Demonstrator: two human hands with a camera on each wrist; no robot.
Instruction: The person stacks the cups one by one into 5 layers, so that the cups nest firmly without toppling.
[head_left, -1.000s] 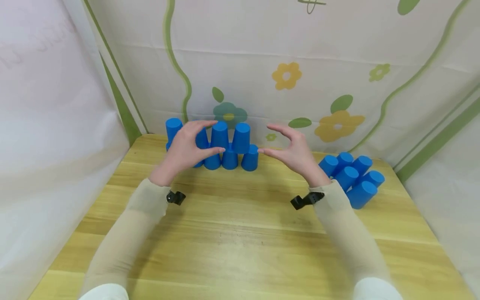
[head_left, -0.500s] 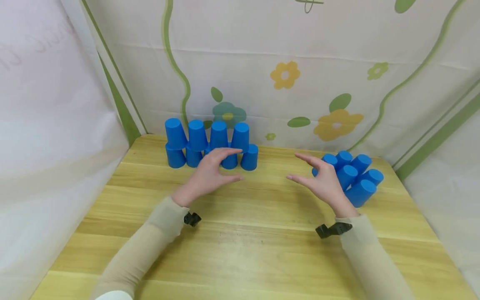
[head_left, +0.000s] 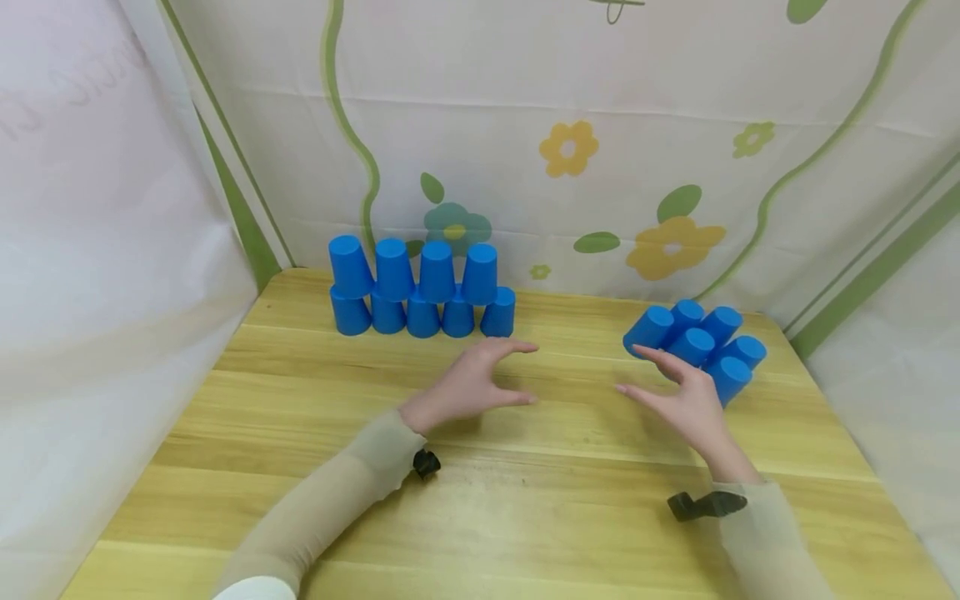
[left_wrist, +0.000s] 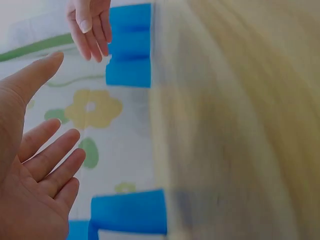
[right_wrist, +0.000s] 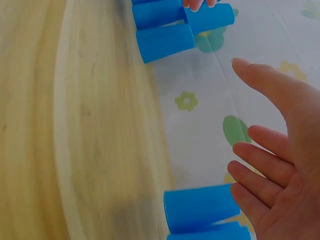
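Observation:
Several upside-down blue cups stand in two tiers at the back left, with the upper row (head_left: 437, 273) resting across the gaps of the lower row (head_left: 423, 318). In front of that stack's right end is my left hand (head_left: 472, 383), thumb and fingers spread apart, holding nothing. My right hand (head_left: 682, 400) hovers just in front of a loose group of blue cups (head_left: 691, 346) at the right, also with nothing in its grasp. In the right wrist view, the fingers (right_wrist: 265, 165) are extended beside a blue cup (right_wrist: 200, 207). The left wrist view shows the left palm (left_wrist: 30, 200) facing inward.
The wooden table (head_left: 487, 533) stretches in front of both hands and between the two cup groups. A white cloth (head_left: 487, 75) with printed flowers hangs behind the table, and further cloth (head_left: 97, 333) hangs at the left side.
Both hands have drawn back from the cup stack, moving right and toward the person. The right hand has come to the loose cups. The stacked cups stay in place.

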